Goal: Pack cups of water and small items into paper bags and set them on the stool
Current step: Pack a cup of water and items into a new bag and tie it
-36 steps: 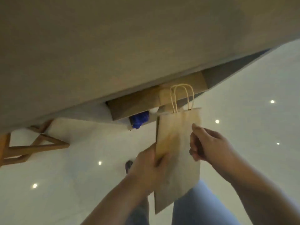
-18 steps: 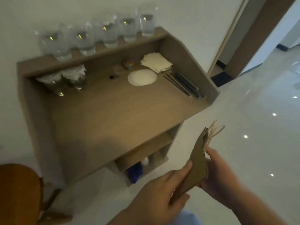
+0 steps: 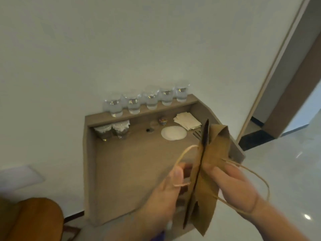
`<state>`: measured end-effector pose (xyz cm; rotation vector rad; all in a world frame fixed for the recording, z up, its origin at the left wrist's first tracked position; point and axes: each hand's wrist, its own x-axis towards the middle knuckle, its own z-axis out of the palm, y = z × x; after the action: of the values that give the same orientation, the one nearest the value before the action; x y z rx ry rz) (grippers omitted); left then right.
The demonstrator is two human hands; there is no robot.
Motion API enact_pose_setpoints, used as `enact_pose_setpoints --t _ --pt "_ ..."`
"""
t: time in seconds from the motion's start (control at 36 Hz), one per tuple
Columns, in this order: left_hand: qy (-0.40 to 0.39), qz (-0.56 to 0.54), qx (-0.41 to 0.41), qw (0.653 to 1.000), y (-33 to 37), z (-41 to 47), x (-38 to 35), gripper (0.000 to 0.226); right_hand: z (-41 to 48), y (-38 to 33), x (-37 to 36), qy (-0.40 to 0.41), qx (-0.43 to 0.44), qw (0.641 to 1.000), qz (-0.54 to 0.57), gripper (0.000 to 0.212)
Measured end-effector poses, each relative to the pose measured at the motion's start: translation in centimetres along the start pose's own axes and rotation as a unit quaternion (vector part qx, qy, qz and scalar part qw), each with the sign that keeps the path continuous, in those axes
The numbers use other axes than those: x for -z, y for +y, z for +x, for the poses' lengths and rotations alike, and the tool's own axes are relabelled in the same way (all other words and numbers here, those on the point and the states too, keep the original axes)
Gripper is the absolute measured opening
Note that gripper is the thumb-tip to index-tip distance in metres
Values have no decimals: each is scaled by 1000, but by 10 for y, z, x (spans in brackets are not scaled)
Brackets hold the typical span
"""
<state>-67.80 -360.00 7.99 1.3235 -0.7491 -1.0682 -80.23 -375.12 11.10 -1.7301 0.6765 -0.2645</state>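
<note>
Over the wooden tabletop (image 3: 121,171) we're holding the brown paper bag (image 3: 208,180) by its mouth, left hand (image 3: 166,188) and right hand (image 3: 232,185) each pinching a wall; it looks light, floppy and tearable, so we'd grip the rim.

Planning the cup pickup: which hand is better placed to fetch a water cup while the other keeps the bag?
Probably left: the left hand sits on the side of the paper bag facing the cups of water; the right hand is behind the bag, a handle looped round its wrist.
</note>
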Motion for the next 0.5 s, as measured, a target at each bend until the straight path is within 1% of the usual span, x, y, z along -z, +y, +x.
enact_pose_setpoints --t 0.03,0.08,0.14,0.19,0.22,0.28,0.31,0.33,0.36,0.39,0.47,0.5 --pt "-21 -2 -3 1000 12 -4 3 79 2 -10 -1 -8 29 997 -70 28" --pt "-39 48 -7 998 41 -5 9 72 2 -34 -3 -41 121 974 -186 22" --pt "-12 106 -10 994 56 -2 15 58 5 -50 1 -77 173 950 -247 21" --pt "41 194 -27 980 62 -1 19 49 11 -56 5 -96 193 931 -293 27" --pt "76 223 -30 971 63 0 21 43 15 -57 6 -95 194 926 -310 29" --pt "137 251 -39 958 63 -1 20 24 19 -61 5 -92 195 919 -329 27" --pt "165 291 -48 941 64 0 20 16 20 -64 3 -94 196 914 -343 26" --pt "190 327 -57 924 64 1 19 15 23 -65 2 -94 196 908 -359 26" --pt "210 353 -47 910 62 3 23 20 25 -66 2 -94 191 901 -378 27" --pt "220 357 -38 907 59 4 26 24 27 -66 2 -92 177 896 -398 28" --pt "267 316 -21 910 52 9 36 14 41 -65 7 -65 114 899 -419 29" --pt "298 308 -24 903 50 9 40 26 46 -63 11 -51 95 899 -425 31"
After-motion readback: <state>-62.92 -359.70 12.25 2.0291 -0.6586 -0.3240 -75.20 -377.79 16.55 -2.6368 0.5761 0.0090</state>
